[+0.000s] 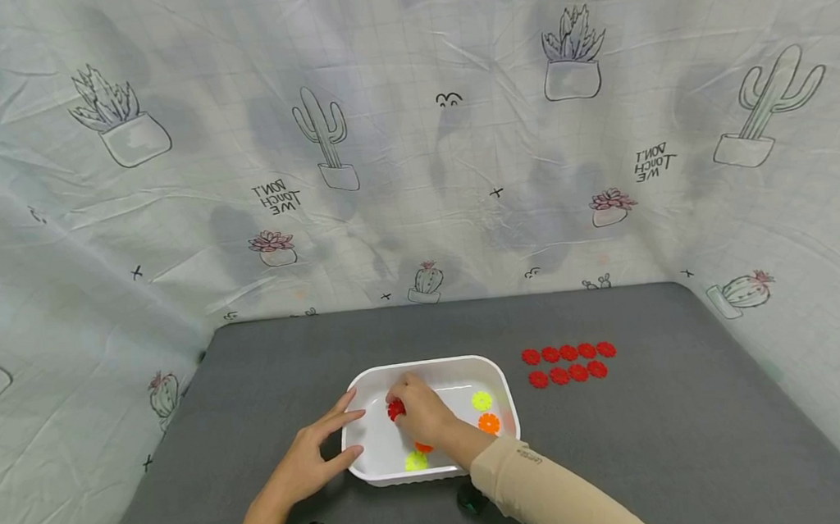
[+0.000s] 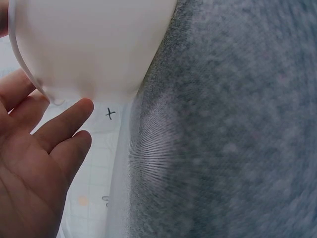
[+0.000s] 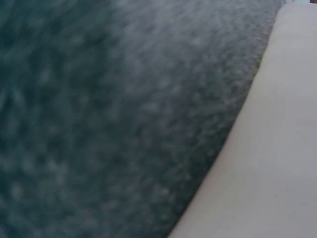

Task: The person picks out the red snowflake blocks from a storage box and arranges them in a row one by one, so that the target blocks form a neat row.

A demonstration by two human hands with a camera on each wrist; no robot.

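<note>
A white plastic tray (image 1: 428,366) stands on the grey table in the head view. My right hand (image 1: 424,414) reaches into it and pinches a red notched disc (image 1: 396,410) between thumb and fingers near the left side. My left hand (image 1: 310,460) spreads its fingers at the tray's left rim and touches it. In the left wrist view, this hand's fingers (image 2: 64,124) lie extended by the tray wall (image 2: 94,44). Yellow discs (image 1: 481,401) and orange discs (image 1: 489,423) lie in the tray, one orange disc partly hidden by my right hand.
Red discs (image 1: 569,353) lie in two rows on the grey table (image 1: 665,456) to the right of the tray. A printed white curtain (image 1: 413,172) hangs behind and at both sides. The right wrist view has blurred grey cloth (image 3: 124,124) and a pale surface.
</note>
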